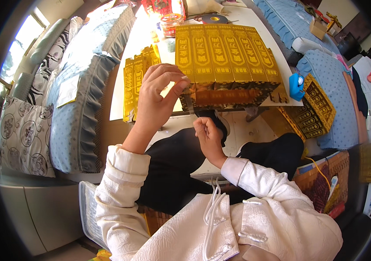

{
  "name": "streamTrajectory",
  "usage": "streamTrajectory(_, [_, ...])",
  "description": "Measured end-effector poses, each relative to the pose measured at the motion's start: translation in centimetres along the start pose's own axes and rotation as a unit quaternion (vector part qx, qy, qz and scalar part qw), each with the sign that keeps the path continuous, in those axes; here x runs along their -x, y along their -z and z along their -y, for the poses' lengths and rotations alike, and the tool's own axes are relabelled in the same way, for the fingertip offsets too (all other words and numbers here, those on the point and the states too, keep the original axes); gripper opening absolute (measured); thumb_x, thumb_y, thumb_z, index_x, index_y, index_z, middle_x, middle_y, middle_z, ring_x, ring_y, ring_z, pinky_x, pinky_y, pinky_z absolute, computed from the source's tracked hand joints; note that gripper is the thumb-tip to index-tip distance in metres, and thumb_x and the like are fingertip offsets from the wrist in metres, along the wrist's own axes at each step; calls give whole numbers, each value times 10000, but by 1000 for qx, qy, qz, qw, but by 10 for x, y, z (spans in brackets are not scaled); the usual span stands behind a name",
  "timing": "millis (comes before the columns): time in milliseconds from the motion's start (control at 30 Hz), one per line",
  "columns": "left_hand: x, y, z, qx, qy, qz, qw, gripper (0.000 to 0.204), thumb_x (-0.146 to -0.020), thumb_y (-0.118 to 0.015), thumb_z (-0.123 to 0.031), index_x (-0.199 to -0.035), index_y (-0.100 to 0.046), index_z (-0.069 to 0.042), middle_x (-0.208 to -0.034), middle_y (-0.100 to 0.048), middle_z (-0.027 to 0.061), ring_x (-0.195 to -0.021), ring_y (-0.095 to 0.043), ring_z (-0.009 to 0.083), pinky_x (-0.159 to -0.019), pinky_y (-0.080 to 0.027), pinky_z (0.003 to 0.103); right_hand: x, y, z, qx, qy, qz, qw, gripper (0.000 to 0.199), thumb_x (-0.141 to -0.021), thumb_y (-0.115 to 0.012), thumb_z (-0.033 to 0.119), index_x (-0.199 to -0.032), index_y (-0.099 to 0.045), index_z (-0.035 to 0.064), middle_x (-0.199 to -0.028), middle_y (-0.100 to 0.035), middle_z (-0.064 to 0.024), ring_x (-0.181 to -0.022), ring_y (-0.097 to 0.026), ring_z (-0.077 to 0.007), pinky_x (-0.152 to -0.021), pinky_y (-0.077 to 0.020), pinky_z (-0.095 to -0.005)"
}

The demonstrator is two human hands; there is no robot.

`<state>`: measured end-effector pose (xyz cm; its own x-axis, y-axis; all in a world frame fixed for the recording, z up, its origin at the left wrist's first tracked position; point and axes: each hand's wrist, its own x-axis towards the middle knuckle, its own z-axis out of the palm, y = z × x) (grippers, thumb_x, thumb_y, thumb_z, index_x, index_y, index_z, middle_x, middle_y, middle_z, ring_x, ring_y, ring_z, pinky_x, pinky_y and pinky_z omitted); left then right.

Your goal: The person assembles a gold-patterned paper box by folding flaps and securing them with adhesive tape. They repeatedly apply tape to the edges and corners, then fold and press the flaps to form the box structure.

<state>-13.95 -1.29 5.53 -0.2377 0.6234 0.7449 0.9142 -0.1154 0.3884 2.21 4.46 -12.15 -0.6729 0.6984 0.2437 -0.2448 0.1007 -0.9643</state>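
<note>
Block of gold cartons point(227, 54), set on a white tabletop point(118, 102), lying to the right of the left hand point(157, 95) and beyond the right hand point(210, 141). Row of narrow panels, joined side by side; long axis of the row running left to right, each panel's own length pointing away from the person. Left hand the nearer, raised to the block's near left corner, thumb and index finger drawn together at the tips; whether a thin edge is pinched there cannot be told. Narrow greyish strip point(188, 102) hanging just below those fingertips, its material unclear. Right hand lower, below the table's near edge and apart from the block, fingers curled inward with the thumb against them; any thin thing within cannot be made out. Block surface: glossy metallic card, yellow-gold, with raised-looking print and rounded frames; near face darker, mirror-like, with reddish reflections. To the left, flatter gold card pieces point(133, 87), upright-patterned, stepped along the top. Beyond the block, a dark tape roll point(206, 20), ring-shaped, and a clear jar point(170, 29) with red contents. To the right, a bright blue box point(296, 89), small and angular.
</note>
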Motion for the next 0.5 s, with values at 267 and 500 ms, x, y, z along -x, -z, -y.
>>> streamTrajectory(267, [17,18,-27,353,307,-24,883,208,-1025,-616,-130,-1003,-762,17,-991,-759,58,-887,-650,105,-802,-475,275,17,11,34,-51,-20,65,996,56,-1072,-595,101,-1051,-588,50,-939,-563,21,-765,-496,-41,-703,-424,-201])
streamTrajectory(500, [16,27,-30,513,359,29,779,287,-1035,-528,-194,-1081,-734,1,-1045,-767,84,-945,-686,119,-803,-477,261,39,43,60,-64,22,82,994,78,-1068,-590,99,-1077,-569,24,-1120,-554,-63,-822,-506,-73,-758,-447,-214])
